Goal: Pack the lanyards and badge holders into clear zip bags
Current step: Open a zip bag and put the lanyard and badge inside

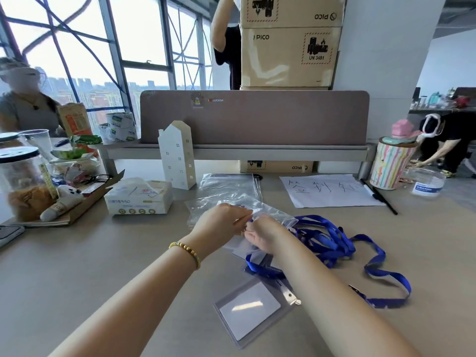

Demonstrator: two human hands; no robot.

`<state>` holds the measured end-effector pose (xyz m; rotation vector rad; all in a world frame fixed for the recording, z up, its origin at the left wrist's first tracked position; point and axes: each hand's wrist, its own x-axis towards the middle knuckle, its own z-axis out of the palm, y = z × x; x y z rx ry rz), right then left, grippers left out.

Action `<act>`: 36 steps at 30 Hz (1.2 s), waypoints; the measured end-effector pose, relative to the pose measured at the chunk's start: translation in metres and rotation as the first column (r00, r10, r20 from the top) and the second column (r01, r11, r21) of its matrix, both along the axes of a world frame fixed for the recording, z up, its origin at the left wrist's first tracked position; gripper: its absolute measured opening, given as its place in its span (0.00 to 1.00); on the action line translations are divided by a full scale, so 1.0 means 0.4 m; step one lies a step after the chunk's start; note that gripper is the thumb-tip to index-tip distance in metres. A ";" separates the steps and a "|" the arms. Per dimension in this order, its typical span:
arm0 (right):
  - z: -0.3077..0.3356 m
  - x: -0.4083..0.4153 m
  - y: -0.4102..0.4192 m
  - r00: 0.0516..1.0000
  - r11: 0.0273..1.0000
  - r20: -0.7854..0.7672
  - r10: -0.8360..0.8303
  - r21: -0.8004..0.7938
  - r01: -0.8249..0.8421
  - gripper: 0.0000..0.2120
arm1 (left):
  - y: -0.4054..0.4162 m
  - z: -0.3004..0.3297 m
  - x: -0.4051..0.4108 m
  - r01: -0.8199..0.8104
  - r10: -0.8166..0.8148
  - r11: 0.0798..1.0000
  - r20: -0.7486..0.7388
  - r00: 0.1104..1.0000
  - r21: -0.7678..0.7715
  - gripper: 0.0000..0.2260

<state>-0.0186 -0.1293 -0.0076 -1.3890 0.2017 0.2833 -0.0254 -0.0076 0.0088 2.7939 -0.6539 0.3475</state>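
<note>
Both hands [222,222] [262,237] pinching zip bag [273,215], grips closed

Badge holder [253,311] before lanyards [332,243]; bags [229,185] perhaps stacked behind.

The zip bag [268,210] pinched between both hands was thin, glossy, crinkled plastic; the lanyards [332,243] beside the grip were matt blue woven cloth; below it, the badge holder [253,307] was smooth clear plastic with a metal clip [291,296].
</note>
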 end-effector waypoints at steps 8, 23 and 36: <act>0.051 -0.054 -0.164 0.883 0.798 0.333 0.331 -0.598 -0.074 0.16 | 0.056 -0.026 0.011 0.033 -0.036 0.999 -0.072 0.997 -0.038 0.15; -0.061 -0.021 -0.242 0.687 0.076 0.305 0.659 -0.936 0.342 0.23 | 0.093 -0.077 -0.041 0.122 -0.080 0.976 -0.222 0.972 0.181 0.23; 0.015 -0.008 -0.180 0.748 0.671 0.593 0.298 -0.687 0.277 0.09 | 0.166 -0.013 -0.012 -0.261 0.198 0.956 -0.365 0.910 -0.132 0.17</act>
